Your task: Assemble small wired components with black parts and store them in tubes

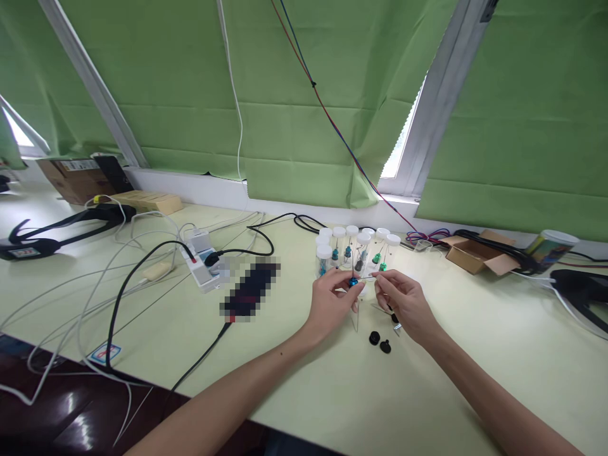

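Between the thumb and fingers of my left hand (pixel 335 301) is a small blue-hubbed needle (pixel 353 282), its thin shaft pointing up. My right hand (pixel 401 297) pinches the end of a thin rod-like piece (pixel 368 276) that reaches across toward the blue hub; whether the two touch is too small to tell. Just behind both hands stand several clear vials with white caps (pixel 351 237), holding needles with blue, grey and green hubs. On the table below lie a black round knob (pixel 374 338), a second black knob (pixel 385 346) and small metal bits (pixel 397 327) near my right fingers.
To the left are a dark phone (pixel 251 288) on a cable, a white power strip (pixel 202 263) and tangled cords. An open cardboard box (pixel 477 253) and a printed can (pixel 553 250) stand at the right back. Black headgear (pixel 582 294) lies at the right edge.
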Demonstrator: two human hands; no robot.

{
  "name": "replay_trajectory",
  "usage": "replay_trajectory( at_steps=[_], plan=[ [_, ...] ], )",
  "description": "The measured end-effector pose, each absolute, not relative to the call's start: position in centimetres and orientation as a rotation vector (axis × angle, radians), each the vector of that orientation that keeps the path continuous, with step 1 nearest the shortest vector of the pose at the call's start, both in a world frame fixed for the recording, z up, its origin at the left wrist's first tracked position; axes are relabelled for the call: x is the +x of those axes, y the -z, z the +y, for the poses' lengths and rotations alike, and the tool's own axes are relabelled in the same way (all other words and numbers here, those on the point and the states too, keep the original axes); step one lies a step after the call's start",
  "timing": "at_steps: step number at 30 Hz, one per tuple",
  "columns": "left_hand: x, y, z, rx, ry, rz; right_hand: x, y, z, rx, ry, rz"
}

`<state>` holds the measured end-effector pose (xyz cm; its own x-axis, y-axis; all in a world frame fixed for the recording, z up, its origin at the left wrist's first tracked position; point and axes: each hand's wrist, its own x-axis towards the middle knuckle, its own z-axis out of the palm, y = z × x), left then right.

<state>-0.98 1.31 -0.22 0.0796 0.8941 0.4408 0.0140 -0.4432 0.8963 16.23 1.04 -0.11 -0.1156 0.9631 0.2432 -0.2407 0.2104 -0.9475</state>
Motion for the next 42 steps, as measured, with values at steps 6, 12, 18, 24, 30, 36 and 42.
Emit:
replay_trajectory(
  at_steps=[6,12,18,24,30,36,42],
  plan=[
    [-0.9,0.0,1.1,1.592,-1.466,0.918,16.3,0.1,1.1,-0.8,-1.249,-1.217],
    [-0.8,0.1,1.0,1.614,-1.463,0.9,16.4,0.1,1.0,-0.821,-1.253,-1.2],
    [-0.8,0.3,1.0,1.637,-1.445,0.906,16.4,0.3,1.1,-0.836,-1.206,-1.24],
    [-0.8,0.2,0.7,1.645,-1.4,0.915,16.2,-0.2,0.8,-0.924,-1.041,-1.359],
    [-0.7,-0.2,0.3,1.683,-1.348,0.957,16.1,-0.1,0.9,-0.975,-0.938,-1.44],
    [-0.6,-0.2,0.2,1.674,-1.329,0.939,16.4,0.5,1.3,-0.969,-0.943,-1.438],
    [-0.6,-0.5,0.0,1.687,-1.337,0.927,16.6,0.4,1.3,-0.991,-0.909,-1.474]
  ],
)
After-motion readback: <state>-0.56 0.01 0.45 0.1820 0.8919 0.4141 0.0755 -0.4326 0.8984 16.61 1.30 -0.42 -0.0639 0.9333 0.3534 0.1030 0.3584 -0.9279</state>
